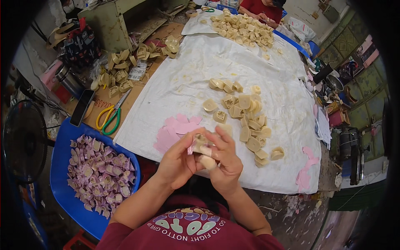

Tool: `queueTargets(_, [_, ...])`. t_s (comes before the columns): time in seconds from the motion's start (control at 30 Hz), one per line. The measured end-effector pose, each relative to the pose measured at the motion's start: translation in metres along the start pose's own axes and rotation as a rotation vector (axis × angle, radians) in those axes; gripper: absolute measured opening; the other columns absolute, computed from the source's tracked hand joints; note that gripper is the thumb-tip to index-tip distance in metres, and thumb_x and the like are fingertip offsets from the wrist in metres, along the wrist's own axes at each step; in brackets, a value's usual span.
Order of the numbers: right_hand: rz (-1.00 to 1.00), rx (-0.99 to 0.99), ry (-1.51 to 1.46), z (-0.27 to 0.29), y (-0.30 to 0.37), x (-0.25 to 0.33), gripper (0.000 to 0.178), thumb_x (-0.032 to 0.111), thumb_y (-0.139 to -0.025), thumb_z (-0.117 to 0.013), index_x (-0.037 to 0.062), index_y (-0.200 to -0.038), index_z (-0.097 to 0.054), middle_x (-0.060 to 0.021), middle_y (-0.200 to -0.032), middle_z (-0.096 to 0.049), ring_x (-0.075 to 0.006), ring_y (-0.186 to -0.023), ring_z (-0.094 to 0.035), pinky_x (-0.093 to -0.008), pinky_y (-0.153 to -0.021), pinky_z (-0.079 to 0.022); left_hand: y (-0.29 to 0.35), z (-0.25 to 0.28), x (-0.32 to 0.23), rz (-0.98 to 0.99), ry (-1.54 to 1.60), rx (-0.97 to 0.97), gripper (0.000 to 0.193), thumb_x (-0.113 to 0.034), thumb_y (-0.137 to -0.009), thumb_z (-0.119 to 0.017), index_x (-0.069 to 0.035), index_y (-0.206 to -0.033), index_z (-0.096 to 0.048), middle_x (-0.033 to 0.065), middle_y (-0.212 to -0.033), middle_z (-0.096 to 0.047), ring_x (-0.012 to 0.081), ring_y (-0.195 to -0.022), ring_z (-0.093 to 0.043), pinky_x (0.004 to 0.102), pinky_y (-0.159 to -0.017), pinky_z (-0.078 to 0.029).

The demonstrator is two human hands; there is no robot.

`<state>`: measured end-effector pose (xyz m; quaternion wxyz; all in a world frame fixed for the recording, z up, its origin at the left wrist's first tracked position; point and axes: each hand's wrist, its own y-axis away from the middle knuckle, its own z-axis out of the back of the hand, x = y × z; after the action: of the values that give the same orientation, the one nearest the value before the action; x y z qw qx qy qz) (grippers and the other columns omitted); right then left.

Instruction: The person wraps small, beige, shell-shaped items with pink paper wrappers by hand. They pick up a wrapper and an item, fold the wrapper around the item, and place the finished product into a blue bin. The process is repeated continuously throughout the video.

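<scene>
Above the near edge of the white-covered table, my left hand (177, 160) and my right hand (227, 166) are both closed on one small beige moulded piece (201, 145), shaped like a shoe heel. A shiny purplish film shows at its left side. My fingers cover much of the piece, and some blur hides its detail. Just beyond my left hand lies a pile of pale pink strips (173, 132). Ahead and to the right, a loose group of bare beige moulded pieces (243, 102) is spread on the white cloth (175, 91).
A blue basin (56, 175) at left holds many purple-wrapped pieces (100, 171). Scissors (110, 118), a phone (82, 107) and a steel flask (68, 81) lie or stand nearby. Another person (264, 12) sits at the far end, behind a large beige heap (243, 29). A fan (25, 141) stands left.
</scene>
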<state>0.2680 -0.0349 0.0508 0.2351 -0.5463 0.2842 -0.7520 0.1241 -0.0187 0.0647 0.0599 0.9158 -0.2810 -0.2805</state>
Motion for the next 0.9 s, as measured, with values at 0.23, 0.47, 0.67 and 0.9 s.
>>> queueTargets(0.23, [-0.871, 0.102, -0.961, -0.002, 0.005, -0.001, 0.050, 0.009, -0.093, -0.055, 0.0065, -0.142, -0.044, -0.0004, -0.095, -0.060, -0.0041, -0.070, -0.053, -0.0185, -0.059, -0.043, 0.006, -0.016, 0.009, -0.221, -0.119, -0.056, 0.048, -0.032, -0.102, -0.037, -0.010, -0.144, -0.034, 0.0067, -0.115, -0.055, 0.0148, -0.088, -0.061, 0.0297, -0.067, -0.055])
queueTargets(0.47, [-0.723, 0.035, -0.804, -0.014, -0.005, -0.001, 0.042, 0.008, -0.095, -0.050, 0.0018, -0.137, -0.049, -0.0081, -0.119, -0.059, -0.0090, -0.074, -0.057, -0.0201, -0.060, -0.047, 0.001, -0.011, 0.006, -0.301, -0.348, -0.052, 0.052, -0.025, -0.101, -0.044, -0.011, -0.148, -0.030, 0.0032, -0.104, -0.057, 0.0085, -0.080, -0.056, 0.0235, -0.051, -0.046])
queueTargets(0.67, [-0.632, 0.110, -0.403, -0.023, -0.007, -0.009, 0.041, 0.009, -0.092, -0.052, -0.0009, -0.132, -0.049, -0.0192, -0.142, -0.045, -0.0316, -0.134, -0.040, -0.0406, -0.109, -0.033, -0.001, -0.008, 0.000, -0.297, -0.322, -0.081, 0.053, -0.023, -0.101, -0.047, -0.012, -0.149, -0.029, 0.0014, -0.100, -0.058, 0.0049, -0.080, -0.053, 0.0195, -0.059, -0.044])
queueTargets(0.9, [-0.189, 0.266, 0.007, -0.018, -0.011, 0.001, 0.051, 0.014, -0.091, -0.054, 0.0001, -0.138, -0.039, -0.0189, -0.145, -0.039, -0.0400, -0.140, -0.026, -0.0458, -0.113, -0.023, -0.009, 0.004, -0.005, -0.314, -0.436, -0.011, 0.062, -0.025, -0.100, -0.048, -0.016, -0.153, -0.016, 0.0042, -0.111, -0.056, 0.0084, -0.091, -0.055, 0.0201, -0.071, -0.045])
